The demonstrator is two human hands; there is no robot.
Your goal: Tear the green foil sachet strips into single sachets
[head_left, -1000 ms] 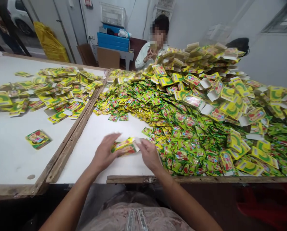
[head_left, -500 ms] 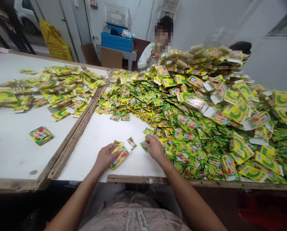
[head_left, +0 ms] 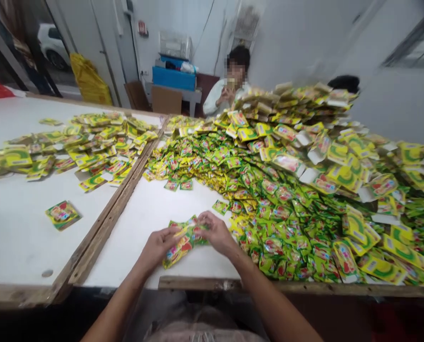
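My left hand (head_left: 157, 247) is closed on a small stack of green and yellow sachets (head_left: 178, 246) just above the white table (head_left: 144, 223). My right hand (head_left: 217, 232) meets it from the right, its fingers pinched on sachets (head_left: 193, 232) at the stack's top end. The two hands almost touch. Directly to the right begins a big heap of loose sachets (head_left: 268, 190). Flat yellow cartons (head_left: 333, 142) are piled on top of that heap further right.
A second white table (head_left: 15, 228) on the left carries a spread of cartons (head_left: 80, 142) and one lone packet (head_left: 62, 213). A wooden rail (head_left: 108, 223) divides the tables. A person (head_left: 229, 80) sits behind the heap. Blue crates (head_left: 174, 78) stand at the back wall.
My right hand has come back from the heap's edge to my left hand, bringing sachets onto the stack. The camera has tilted slightly.
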